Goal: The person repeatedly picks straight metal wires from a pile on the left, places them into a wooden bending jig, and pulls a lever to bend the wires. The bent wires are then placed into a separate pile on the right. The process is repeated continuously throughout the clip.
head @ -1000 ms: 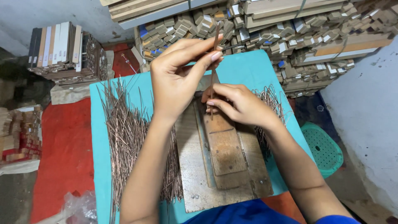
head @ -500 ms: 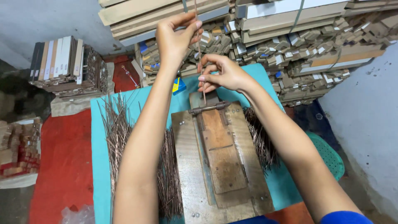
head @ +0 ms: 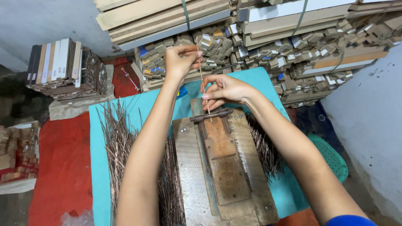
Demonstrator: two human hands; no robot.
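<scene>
My left hand [head: 181,62] pinches the upper end of a thin brown stick [head: 202,79], held nearly upright. My right hand [head: 225,90] grips the same stick lower down, just above a dark metal bar [head: 210,115] at the far end of a worn wooden jig [head: 222,167]. The stick's lower tip meets that bar. The jig lies on a teal board [head: 98,167]. A heap of thin sticks [head: 119,146] lies left of the jig, under my left forearm. A smaller heap of sticks [head: 264,146] lies to its right, by my right forearm.
Stacks of small cardboard boxes [head: 301,54] and long flat cartons [head: 167,16] fill the back. A pile of flat boxes [head: 63,69] stands at the back left. A red mat [head: 63,167] lies left, a green plastic basket [head: 333,157] right, beside a grey wall.
Both hands have drawn back toward the jig, holding the stick upright over the metal bar. The camera view has shifted, showing more of the stacks behind.
</scene>
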